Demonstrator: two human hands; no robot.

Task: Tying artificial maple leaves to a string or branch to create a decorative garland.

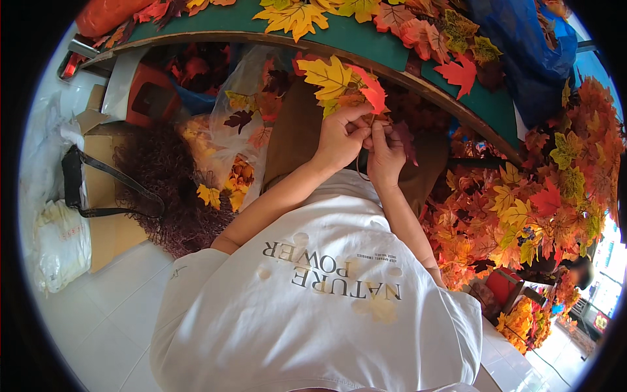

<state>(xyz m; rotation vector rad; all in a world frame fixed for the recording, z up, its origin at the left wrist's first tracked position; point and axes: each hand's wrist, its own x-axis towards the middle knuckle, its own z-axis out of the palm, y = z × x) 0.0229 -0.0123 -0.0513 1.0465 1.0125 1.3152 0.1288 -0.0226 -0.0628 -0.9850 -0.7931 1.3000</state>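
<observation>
In front of my lap, below the table edge, my left hand (339,138) and my right hand (386,159) meet with their fingertips pinched together. Between them is a spray of artificial maple leaves. Its yellow leaf (331,78) and red leaf (373,93) rise above my fingers, and a dark maroon leaf (406,142) pokes out beside my right hand. A thin brown stem (359,171) loops down between my wrists. My fingers hide the exact spot where they pinch.
Loose maple leaves (295,18) lie on the green table (225,17) ahead. A large heap of leaf garlands (516,209) fills the right side. On the left are dark curly strands (163,196), a cardboard box (108,225), a black strap (121,176) and a clear plastic bag (228,98).
</observation>
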